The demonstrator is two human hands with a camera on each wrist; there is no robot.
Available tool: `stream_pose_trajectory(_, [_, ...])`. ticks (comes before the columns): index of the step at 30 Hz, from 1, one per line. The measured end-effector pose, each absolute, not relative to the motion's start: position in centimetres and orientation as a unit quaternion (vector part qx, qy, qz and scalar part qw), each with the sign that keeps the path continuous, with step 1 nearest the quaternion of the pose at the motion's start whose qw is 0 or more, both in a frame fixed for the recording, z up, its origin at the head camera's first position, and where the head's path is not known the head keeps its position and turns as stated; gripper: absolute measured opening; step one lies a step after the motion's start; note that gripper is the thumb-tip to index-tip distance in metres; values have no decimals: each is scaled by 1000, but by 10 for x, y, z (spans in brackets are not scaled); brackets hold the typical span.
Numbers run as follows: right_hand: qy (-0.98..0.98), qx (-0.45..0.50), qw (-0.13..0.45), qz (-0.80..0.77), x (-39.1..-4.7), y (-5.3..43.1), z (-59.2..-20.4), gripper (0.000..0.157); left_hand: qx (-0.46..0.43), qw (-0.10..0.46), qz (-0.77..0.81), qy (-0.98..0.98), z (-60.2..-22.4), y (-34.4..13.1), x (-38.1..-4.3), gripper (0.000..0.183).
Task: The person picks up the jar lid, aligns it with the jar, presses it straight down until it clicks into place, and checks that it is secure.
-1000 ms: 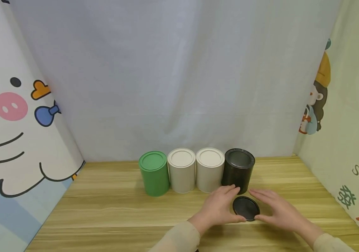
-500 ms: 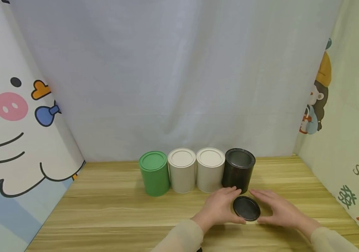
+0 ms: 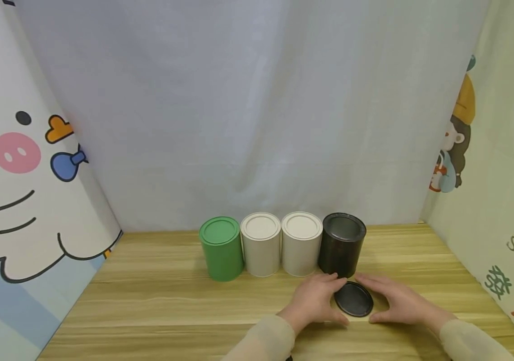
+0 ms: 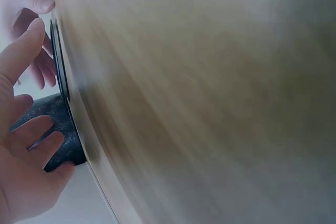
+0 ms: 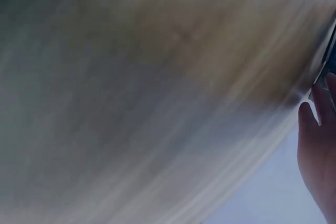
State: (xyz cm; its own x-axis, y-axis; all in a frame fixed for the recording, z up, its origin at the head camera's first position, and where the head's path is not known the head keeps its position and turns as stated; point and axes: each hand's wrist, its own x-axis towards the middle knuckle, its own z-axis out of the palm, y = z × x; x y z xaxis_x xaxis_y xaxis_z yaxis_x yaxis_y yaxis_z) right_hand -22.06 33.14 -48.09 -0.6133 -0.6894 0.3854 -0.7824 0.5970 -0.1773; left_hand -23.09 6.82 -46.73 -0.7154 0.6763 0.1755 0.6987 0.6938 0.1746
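Observation:
A round black lid (image 3: 353, 299) lies flat on the wooden table in front of a black can (image 3: 341, 245). To its left is my left hand (image 3: 314, 301), fingers spread and loosely bent, fingertips right at the lid's far left edge. My right hand (image 3: 396, 301) flanks the lid's right side with thumb and fingers apart. Both thumbs sit near the lid's front edge. In the left wrist view the lid (image 4: 59, 61) shows edge-on beyond the left hand (image 4: 26, 177). Only part of the right hand (image 5: 317, 156) appears in the right wrist view.
Left of the black can, a green can (image 3: 222, 250) and two white cans, one (image 3: 261, 245) beside the other (image 3: 301, 245), complete a row on the wooden table (image 3: 157, 301). A pale curtain (image 3: 238, 100) hangs behind, with printed cloths on both sides.
Both hands have shifted slightly toward the front, and the thumbs have drawn back a little from the lid's front edge. The lid and cans look nearly unmoved.

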Motion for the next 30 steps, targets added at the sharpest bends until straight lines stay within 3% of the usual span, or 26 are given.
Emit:
stream_pose_trajectory(6, [-879,423,133,175,-221,328,-481,80,-381,60,-81,-919,-469,70,-231,83])
stream_pose_trajectory(18, [-875,428,153,168,-222,325,-486,77,-412,17,-56,-909,-471,68,-236,87])
stream_pose_trajectory(30, [-885,421,130,154,-219,317,-484,73,-419,-20,-72,-905,-474,64,-240,84])
